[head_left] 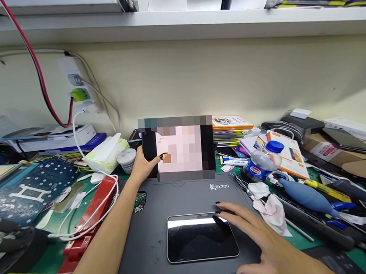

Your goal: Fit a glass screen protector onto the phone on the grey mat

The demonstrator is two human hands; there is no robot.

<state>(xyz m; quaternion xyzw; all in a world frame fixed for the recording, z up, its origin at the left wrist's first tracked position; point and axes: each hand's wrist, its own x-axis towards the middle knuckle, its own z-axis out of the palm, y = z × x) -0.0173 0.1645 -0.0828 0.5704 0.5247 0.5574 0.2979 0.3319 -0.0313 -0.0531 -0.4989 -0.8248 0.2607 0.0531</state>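
Note:
A dark phone [202,236] lies face up on a grey work mat [180,198] in front of me. My right hand [262,241] rests flat on the mat with its fingers spread, the fingertips on the phone's upper right corner. My left hand [146,161] reaches to the back of the mat and grips the left end of a second phone [177,149], which stands on its long edge with its screen lit; the thumb lies on the screen.
A white jar [125,159] and a tissue pack [105,154] sit left of the standing phone. A circuit board [32,188], a red tool [89,217] and white cables lie at left. A water bottle [262,160], crumpled tissue [271,208], a blue air blower [307,196] and tools crowd the right.

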